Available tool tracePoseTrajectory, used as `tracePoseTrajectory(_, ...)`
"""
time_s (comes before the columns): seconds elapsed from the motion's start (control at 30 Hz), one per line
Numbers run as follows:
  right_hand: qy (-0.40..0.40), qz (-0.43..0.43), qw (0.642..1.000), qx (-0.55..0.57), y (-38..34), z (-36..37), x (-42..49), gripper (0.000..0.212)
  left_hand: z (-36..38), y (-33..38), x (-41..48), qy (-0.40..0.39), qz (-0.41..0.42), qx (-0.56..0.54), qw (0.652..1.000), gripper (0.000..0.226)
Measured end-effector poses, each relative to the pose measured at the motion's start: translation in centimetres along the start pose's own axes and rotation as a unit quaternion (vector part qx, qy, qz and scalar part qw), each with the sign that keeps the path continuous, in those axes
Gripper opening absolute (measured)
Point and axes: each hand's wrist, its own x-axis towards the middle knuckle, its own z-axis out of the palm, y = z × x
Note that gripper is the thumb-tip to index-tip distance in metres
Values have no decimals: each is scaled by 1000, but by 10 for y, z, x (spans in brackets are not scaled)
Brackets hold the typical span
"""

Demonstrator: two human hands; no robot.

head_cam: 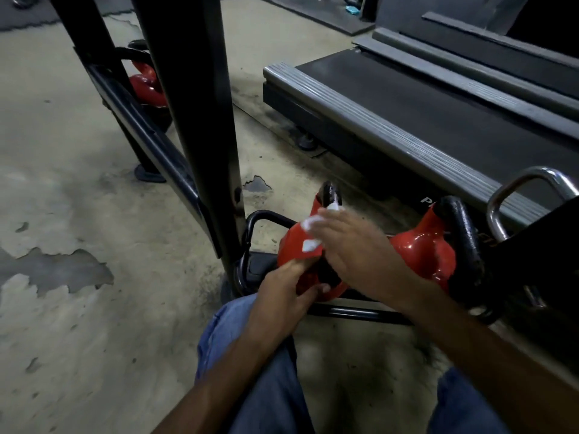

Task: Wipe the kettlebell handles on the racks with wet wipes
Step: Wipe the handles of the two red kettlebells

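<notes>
A red kettlebell (296,242) with a black handle (329,192) sits on the lowest shelf of a black rack (344,313). My left hand (286,288) grips its red body from below, fingers curled round it. My right hand (351,245) holds a white wet wipe (313,223) against the kettlebell just under the handle; the hand is motion-blurred. A second red kettlebell (423,252) with a black handle (463,239) stands to the right. A third red kettlebell (145,87) sits further along the rack at upper left.
The rack's black uprights (200,120) rise just left of the hands. A treadmill deck (423,120) lies at right. A chrome handle (517,195) sticks up at the right edge. Worn concrete floor (78,214) spreads to the left. My knees in blue jeans (266,386) are below.
</notes>
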Motion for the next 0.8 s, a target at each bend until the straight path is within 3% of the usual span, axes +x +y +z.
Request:
tracePoseTrajectory(0.07, 134, 139, 964, 184, -17, 9, -9, 44, 1, 1, 2, 23, -10, 9, 1000, 46)
tracePoseTrajectory(0.17, 234, 322, 845, 357, -29, 24, 5, 34, 2, 0, 3, 32, -27, -4, 999, 43)
tracePoseTrajectory(0.23, 249, 428, 718, 490, -24, 25, 27, 26, 1, 0, 2, 31, -36, -1, 999, 42)
tracePoseTrajectory(0.3, 227, 464, 557, 650, -16, 25, 38, 23, 3, 1, -1, 19, -33, 7, 999, 45)
tracePoseTrajectory(0.33, 202, 461, 496, 708, -13, 24, 37, 22, 4, 2, -3, 15, -31, 12, 999, 47)
tracePoseTrajectory(0.37, 172, 456, 472, 734, -12, 23, 32, 22, 6, 2, -4, 9, -29, 16, 999, 50)
tracePoseTrajectory(0.43, 130, 452, 506, 723, -18, 22, 14, 36, 8, 3, -6, 0, -24, 23, 999, 51)
tracePoseTrajectory(0.53, 154, 443, 581, 665, -30, 31, -3, 51, 8, 1, -4, -9, -21, 36, 999, 43)
tracePoseTrajectory(0.7, 282, 418, 672, 542, -56, 50, -33, 27, 7, 2, -4, -10, -17, 40, 999, 53)
tracePoseTrajectory(0.8, 288, 295, 813, 412, -70, 60, -55, 34, 10, -2, -3, 2, -27, 25, 999, 50)
